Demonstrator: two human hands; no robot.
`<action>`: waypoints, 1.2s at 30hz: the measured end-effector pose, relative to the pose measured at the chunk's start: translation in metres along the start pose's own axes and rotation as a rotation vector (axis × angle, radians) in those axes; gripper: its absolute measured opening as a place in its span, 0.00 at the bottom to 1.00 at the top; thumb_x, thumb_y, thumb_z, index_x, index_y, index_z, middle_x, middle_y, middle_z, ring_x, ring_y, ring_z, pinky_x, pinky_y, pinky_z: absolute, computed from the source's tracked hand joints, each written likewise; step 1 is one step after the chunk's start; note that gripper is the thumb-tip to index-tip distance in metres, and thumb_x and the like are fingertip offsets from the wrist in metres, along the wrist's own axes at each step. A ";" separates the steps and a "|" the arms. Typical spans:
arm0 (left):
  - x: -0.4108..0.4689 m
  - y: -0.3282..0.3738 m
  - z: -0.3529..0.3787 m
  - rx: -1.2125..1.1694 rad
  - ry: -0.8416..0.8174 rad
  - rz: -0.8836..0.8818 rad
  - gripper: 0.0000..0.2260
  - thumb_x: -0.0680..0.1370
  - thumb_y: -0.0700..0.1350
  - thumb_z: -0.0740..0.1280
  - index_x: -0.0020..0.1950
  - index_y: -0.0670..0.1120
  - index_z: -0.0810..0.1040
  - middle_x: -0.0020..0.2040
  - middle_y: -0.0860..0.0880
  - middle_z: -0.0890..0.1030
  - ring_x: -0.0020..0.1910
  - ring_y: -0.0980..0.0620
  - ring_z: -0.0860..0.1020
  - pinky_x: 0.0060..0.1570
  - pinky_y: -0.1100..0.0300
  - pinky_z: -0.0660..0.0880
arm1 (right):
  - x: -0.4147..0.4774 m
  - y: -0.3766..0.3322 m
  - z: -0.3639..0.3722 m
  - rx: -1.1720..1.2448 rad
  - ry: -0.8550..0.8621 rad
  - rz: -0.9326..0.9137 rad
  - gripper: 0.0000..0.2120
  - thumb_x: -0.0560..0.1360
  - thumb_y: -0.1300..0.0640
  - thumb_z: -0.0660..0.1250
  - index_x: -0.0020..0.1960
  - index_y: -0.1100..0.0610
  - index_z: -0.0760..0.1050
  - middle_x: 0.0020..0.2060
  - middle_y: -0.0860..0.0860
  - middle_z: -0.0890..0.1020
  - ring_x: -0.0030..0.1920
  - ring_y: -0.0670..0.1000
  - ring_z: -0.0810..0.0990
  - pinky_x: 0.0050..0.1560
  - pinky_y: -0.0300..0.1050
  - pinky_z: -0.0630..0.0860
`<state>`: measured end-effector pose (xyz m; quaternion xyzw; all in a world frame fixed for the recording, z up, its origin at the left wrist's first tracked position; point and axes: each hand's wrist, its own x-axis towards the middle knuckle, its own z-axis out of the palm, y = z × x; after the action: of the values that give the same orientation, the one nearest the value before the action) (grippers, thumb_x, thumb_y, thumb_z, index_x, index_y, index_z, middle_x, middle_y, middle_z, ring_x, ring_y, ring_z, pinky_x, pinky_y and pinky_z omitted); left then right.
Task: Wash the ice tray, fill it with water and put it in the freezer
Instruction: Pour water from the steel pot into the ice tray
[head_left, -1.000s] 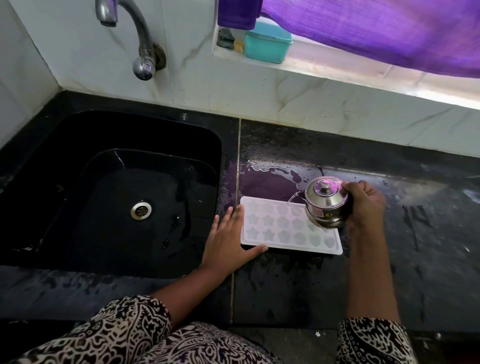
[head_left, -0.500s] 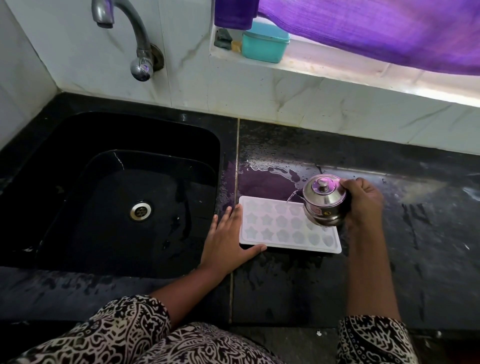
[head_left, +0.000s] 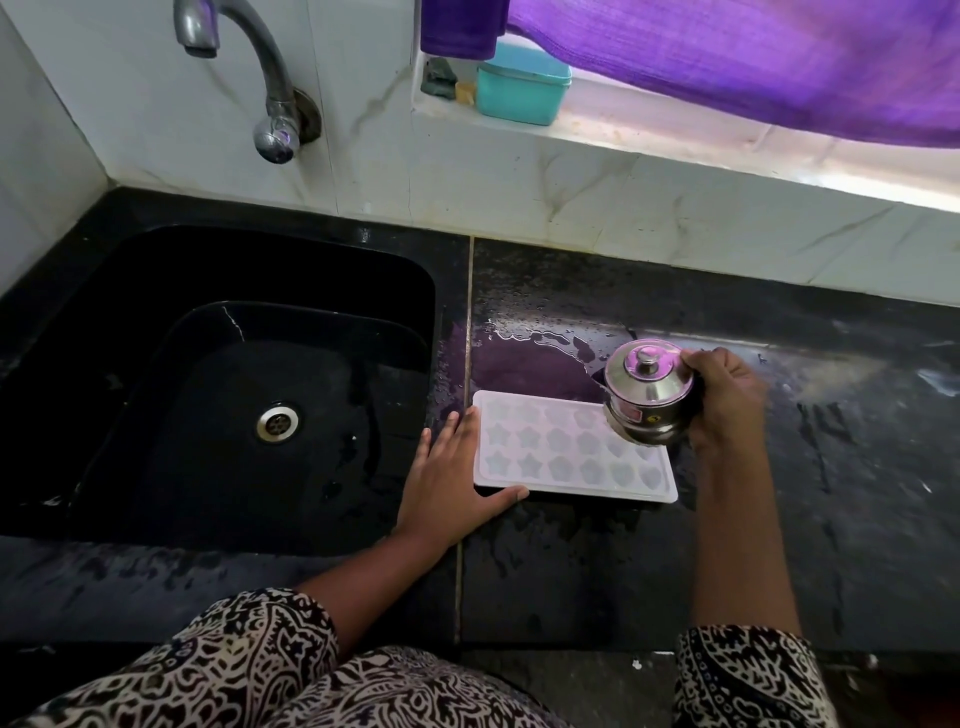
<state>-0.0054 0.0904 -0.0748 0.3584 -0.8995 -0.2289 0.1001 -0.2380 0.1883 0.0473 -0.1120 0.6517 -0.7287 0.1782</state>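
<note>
Hardly anything had shifted over the last second: your right hand (head_left: 727, 400) had kept the steel pot (head_left: 647, 395) over the far right corner of the ice tray (head_left: 561, 452), only a touch nearer the wall, and your left hand (head_left: 447, 483) had stayed where it was. Your right hand's fingers were curled round the pot's side, gripping it so that its knobbed lid leaned toward you. Your left hand lay released and flat on the bench (head_left: 831, 519), fingers straight along the tray's left edge and the thumb stretched along its near edge, touching it.

You had the white tray lying flat on the dark bench, just right of the sink (head_left: 156, 415), with its star and heart moulds facing up. Whether the moulds held water could not be told. A puddle (head_left: 524, 364) spread on the bench just behind the tray, and the stone around it was wet and streaked.

Left of your hands the black sink showed its metal drain (head_left: 278, 422) and drops on its floor. Above it the tap (head_left: 260, 67) curved out from the white marble wall. On the window ledge (head_left: 675, 150) beyond the bench stood a teal box (head_left: 522, 83), with a purple cloth (head_left: 753, 62) hanging over it. Your patterned sleeves (head_left: 748, 675) filled the lower edge of the view.
</note>
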 end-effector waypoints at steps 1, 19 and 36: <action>0.000 0.000 0.000 -0.004 -0.001 0.000 0.51 0.65 0.77 0.49 0.79 0.47 0.45 0.80 0.53 0.52 0.78 0.56 0.46 0.73 0.57 0.38 | 0.001 0.002 0.000 -0.005 0.001 0.000 0.14 0.72 0.67 0.64 0.30 0.56 0.66 0.20 0.45 0.73 0.23 0.43 0.71 0.26 0.34 0.69; 0.000 -0.001 0.002 -0.001 0.001 0.006 0.51 0.66 0.77 0.51 0.79 0.47 0.46 0.79 0.53 0.53 0.78 0.56 0.47 0.74 0.56 0.40 | 0.010 0.006 -0.019 0.246 0.054 0.005 0.21 0.71 0.69 0.62 0.22 0.53 0.71 0.22 0.46 0.73 0.26 0.46 0.70 0.31 0.38 0.67; -0.001 0.001 0.000 -0.015 0.003 -0.009 0.52 0.65 0.77 0.52 0.79 0.47 0.46 0.79 0.53 0.53 0.78 0.57 0.47 0.73 0.58 0.39 | 0.019 0.003 -0.038 0.033 0.015 0.000 0.20 0.70 0.68 0.66 0.23 0.53 0.67 0.20 0.46 0.72 0.22 0.44 0.69 0.26 0.35 0.68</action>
<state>-0.0055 0.0918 -0.0741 0.3621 -0.8960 -0.2356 0.1029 -0.2694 0.2148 0.0383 -0.1038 0.6408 -0.7402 0.1752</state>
